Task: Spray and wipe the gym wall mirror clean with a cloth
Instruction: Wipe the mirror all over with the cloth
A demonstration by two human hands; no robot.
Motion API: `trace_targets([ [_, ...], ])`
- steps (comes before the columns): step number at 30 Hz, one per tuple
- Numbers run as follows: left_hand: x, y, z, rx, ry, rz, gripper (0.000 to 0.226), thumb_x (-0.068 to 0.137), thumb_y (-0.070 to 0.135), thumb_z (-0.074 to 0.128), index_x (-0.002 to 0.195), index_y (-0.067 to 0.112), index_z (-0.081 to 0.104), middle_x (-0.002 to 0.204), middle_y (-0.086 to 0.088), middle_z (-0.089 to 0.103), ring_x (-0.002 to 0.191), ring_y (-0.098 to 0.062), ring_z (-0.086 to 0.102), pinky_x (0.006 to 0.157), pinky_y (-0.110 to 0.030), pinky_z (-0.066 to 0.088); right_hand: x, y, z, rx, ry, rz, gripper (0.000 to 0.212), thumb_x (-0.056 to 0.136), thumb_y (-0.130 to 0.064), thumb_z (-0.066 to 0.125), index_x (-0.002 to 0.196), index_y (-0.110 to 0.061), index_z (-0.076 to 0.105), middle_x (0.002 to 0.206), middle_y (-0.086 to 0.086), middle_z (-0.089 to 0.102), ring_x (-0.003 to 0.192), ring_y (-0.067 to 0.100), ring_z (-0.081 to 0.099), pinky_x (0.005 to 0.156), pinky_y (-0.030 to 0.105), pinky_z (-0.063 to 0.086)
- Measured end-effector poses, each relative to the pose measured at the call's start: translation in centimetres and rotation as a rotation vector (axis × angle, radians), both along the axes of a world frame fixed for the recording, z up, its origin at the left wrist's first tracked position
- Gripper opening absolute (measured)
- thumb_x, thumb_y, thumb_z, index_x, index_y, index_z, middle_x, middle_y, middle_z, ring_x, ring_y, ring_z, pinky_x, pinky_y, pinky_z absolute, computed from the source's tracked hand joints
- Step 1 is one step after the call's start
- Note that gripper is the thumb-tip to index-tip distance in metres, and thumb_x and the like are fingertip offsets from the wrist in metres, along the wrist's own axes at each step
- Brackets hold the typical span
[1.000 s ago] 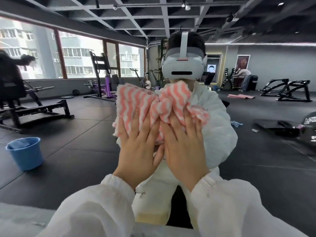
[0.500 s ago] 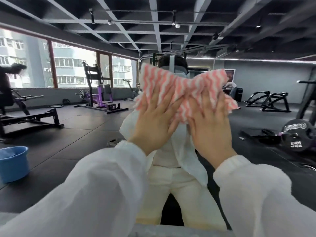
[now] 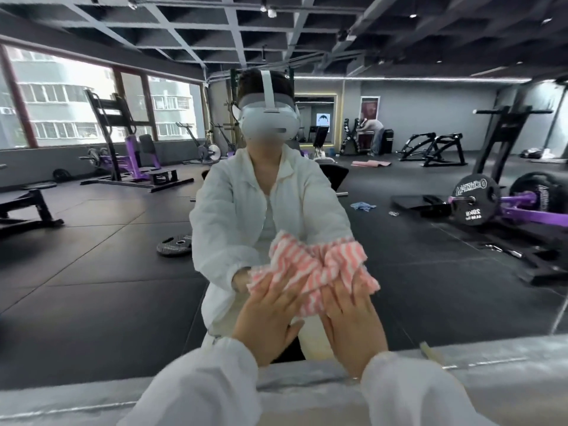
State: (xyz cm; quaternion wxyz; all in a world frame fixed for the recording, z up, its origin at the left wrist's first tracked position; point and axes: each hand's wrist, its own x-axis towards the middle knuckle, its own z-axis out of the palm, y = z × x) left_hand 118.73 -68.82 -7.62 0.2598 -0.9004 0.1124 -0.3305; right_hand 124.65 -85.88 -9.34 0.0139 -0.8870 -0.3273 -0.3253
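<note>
Wipe pass in progress, low on the mirror (image 3: 92, 272), just above its bottom edge. Cloth (image 3: 310, 272), pink-and-white striped, is bunched and pressed against the glass, centre-right of the pane's lower part.

Left hand (image 3: 270, 327): grip released, fingers spread flat, palm pushing the cloth's lower left portion onto the glass. Right hand (image 3: 353, 324): likewise flat and unclenched, fingers splayed over the cloth's lower right portion. Neither hand pinches the fabric; both trap it by pressure alone.

No spray bottle visible. Cannot tell from the glass whether it is wet or where streaks remain.

Judgement on doing this step well:
- Cloth is crumpled, so contact patch is probably small; flattening it under both palms should cover more glass per stroke.
- Keep pressure even across both hands so the fabric does not slip out from under the flat palms.
- Overlap strokes, and carry them right down to the ledge (image 3: 461, 364) along the bottom edge, where residue is likely to collect.
- Turn to a dry face once damp.
</note>
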Motion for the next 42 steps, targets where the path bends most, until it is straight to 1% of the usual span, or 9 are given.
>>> trace_targets([
  [3, 1.4, -0.7, 6.2, -0.06, -0.175, -0.053, 0.055, 0.089, 0.039, 0.032, 0.135, 0.017, 0.052, 0.143, -0.008, 0.045, 0.134, -0.032, 0.027, 0.107, -0.048, 0.018, 1.9, 0.5, 5.6, -0.039, -0.069, -0.029, 0.063, 0.096, -0.029, -0.012, 0.151, -0.012, 0.013, 0.157, 0.02, 0.006, 0.142, 0.048, 0.0, 0.11, 0.064, 0.006],
  [8, 4.1, -1.8, 12.5, -0.146, -0.294, -0.093, 0.055, 0.094, 0.039, 0.036, 0.144, 0.015, 0.037, 0.149, -0.013, 0.035, 0.139, -0.033, 0.015, 0.113, -0.051, 0.007, 2.2, 1.8, 13.7, 0.3, -0.238, -0.027, 0.055, 0.095, -0.023, 0.024, 0.144, 0.001, 0.032, 0.152, 0.021, 0.027, 0.139, 0.047, 0.022, 0.115, 0.056, 0.012],
  [12, 4.0, -1.9, 10.2, -0.144, -0.252, -0.119, 0.059, 0.091, 0.042, 0.036, 0.144, 0.016, 0.033, 0.15, -0.014, 0.033, 0.139, -0.036, 0.014, 0.114, -0.05, 0.003, 3.2, 1.1, 10.1, 0.125, -0.211, -0.084, 0.058, 0.099, -0.028, 0.009, 0.15, -0.002, 0.017, 0.157, 0.018, 0.011, 0.146, 0.037, 0.003, 0.116, 0.05, -0.011],
  [17, 2.7, -2.3, 2.4, -0.026, 0.008, -0.09, 0.064, 0.082, 0.045, 0.037, 0.139, 0.018, 0.045, 0.148, -0.01, 0.035, 0.136, -0.035, 0.022, 0.11, -0.052, 0.011, 2.2, -0.6, -0.4, -0.02, -0.057, -0.16, 0.06, 0.097, -0.031, 0.013, 0.148, -0.002, 0.025, 0.152, 0.021, 0.024, 0.142, 0.039, 0.019, 0.113, 0.049, -0.014],
  [21, 0.9, -2.7, -3.6, 0.124, 0.389, 0.06, 0.066, 0.076, 0.056, 0.059, 0.134, 0.025, 0.052, 0.144, -0.003, 0.046, 0.137, -0.032, 0.024, 0.113, -0.049, -0.009, 0.1, -2.0, -8.0, -0.002, 0.151, -0.142, 0.055, 0.09, -0.036, 0.024, 0.131, -0.001, 0.037, 0.129, 0.017, 0.038, 0.117, 0.041, 0.035, 0.109, 0.046, 0.016],
  [27, -0.6, -3.8, -8.6, 0.209, 0.7, 0.14, 0.061, 0.101, 0.047, 0.02, 0.151, 0.021, -0.002, 0.158, -0.001, -0.012, 0.142, -0.028, -0.021, 0.077, -0.039, -0.049, -1.7, -3.7, -13.9, -0.053, 0.248, -0.108, 0.071, 0.1, -0.039, 0.009, 0.108, -0.007, 0.071, 0.111, 0.012, 0.067, 0.115, 0.038, 0.039, 0.111, 0.04, 0.008],
  [32, -0.5, -4.2, -11.1, 0.122, 0.769, 0.172, 0.062, 0.1, 0.049, 0.025, 0.152, 0.021, 0.005, 0.159, 0.0, -0.008, 0.143, -0.025, -0.021, 0.09, -0.042, -0.042, -2.2, -4.1, -15.6, -0.163, 0.457, -0.083, 0.058, 0.091, -0.05, 0.028, 0.115, -0.017, 0.07, 0.124, 0.007, 0.062, 0.119, 0.037, 0.055, 0.114, 0.038, 0.006],
  [38, -0.7, -4.9, -12.1, 0.099, 0.746, 0.207, 0.062, 0.099, 0.052, 0.02, 0.152, 0.021, 0.008, 0.159, 0.0, -0.002, 0.144, -0.024, -0.015, 0.096, -0.042, -0.035, -2.7, -3.6, -15.6, -0.151, 0.518, -0.102, 0.075, 0.097, -0.054, 0.006, 0.12, -0.017, 0.066, 0.134, 0.007, 0.056, 0.128, 0.033, 0.047, 0.117, 0.033, -0.002],
  [42, -1.0, -3.1, -10.5, 0.022, 0.521, 0.129, 0.058, 0.086, 0.047, 0.025, 0.123, 0.025, 0.064, 0.136, -0.001, 0.053, 0.138, -0.028, 0.029, 0.115, -0.046, -0.016, -2.1, -2.6, -13.3, 0.034, 0.331, -0.072, 0.067, 0.099, -0.047, 0.002, 0.144, -0.01, 0.034, 0.158, 0.013, 0.014, 0.138, 0.037, 0.026, 0.112, 0.039, 0.024],
])
